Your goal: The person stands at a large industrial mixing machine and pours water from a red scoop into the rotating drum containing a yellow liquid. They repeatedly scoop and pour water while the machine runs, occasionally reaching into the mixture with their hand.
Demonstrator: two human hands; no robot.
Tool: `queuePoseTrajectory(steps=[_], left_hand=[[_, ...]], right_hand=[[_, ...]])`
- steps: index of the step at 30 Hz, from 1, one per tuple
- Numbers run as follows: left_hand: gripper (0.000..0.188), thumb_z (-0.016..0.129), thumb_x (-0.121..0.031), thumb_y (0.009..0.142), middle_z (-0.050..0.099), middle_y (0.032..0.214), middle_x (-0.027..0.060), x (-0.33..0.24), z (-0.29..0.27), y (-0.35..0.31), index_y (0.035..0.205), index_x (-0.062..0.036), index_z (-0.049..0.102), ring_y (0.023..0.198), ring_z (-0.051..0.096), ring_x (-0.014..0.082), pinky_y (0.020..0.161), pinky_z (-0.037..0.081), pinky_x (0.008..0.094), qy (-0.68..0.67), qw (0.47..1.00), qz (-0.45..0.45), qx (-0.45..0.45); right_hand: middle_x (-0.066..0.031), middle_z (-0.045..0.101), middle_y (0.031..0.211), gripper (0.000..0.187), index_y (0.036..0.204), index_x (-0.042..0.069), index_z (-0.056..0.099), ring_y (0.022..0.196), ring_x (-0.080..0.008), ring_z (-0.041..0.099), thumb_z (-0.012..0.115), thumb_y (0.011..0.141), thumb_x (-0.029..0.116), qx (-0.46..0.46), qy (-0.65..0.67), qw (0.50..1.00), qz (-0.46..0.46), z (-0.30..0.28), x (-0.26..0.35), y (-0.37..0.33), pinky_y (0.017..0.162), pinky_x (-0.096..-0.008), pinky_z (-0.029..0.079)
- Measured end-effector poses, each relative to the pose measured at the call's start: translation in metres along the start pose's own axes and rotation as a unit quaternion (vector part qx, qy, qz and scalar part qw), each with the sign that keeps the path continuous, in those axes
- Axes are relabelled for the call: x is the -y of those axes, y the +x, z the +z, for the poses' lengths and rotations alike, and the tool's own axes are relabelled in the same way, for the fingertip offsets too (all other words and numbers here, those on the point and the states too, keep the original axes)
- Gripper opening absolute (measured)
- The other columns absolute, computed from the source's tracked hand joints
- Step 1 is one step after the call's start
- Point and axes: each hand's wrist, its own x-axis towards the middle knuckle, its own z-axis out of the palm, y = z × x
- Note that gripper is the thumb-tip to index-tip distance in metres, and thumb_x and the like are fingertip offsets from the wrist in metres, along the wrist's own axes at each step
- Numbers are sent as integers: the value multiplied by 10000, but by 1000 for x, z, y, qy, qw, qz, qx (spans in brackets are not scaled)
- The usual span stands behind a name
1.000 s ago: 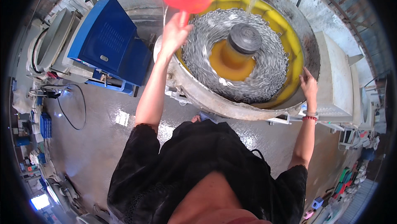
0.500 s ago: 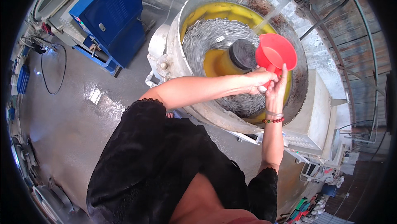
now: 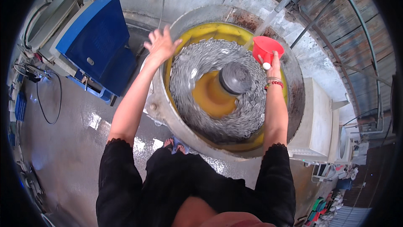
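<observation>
Right hand (image 3: 274, 64) grips a red plastic scoop (image 3: 265, 45) over the far right of the yellow-lined vibratory finishing bowl (image 3: 296, 95), left hand (image 3: 161, 48) spread empty near its left rim; small grey pieces (image 3: 191, 59) already surround the central post (image 3: 236, 78), though what remains in the scoop is unclear.

Smooth plastic scoop (image 3: 268, 48), metallic-looking pieces (image 3: 183, 69)

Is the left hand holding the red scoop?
No, the right hand grips the red scoop, while the left hand is empty with its fingers spread.
</observation>
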Motion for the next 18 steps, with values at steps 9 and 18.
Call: queuePoseTrajectory(steps=[9,18], left_hand=[[583,444,46,746,548,1018,323,31,36,23,1302,13,273,1016,526,424,872,420,448,-123,990,41,49],[497,405,45,769,521,1053,343,32,36,23,1253,20,295,1045,499,447,888,402,463,-140,988,48,33]], right_hand=[[-163,321,1346,879,1370,254,-17,1046,-432,509,627,781,153,-28,29,999,22,30,-40,66,633,-627,513],[-140,454,1250,611,1255,133,342,1074,-373,505,655,731,165,95,20,995,2,10,-55,86,677,-585,523]])
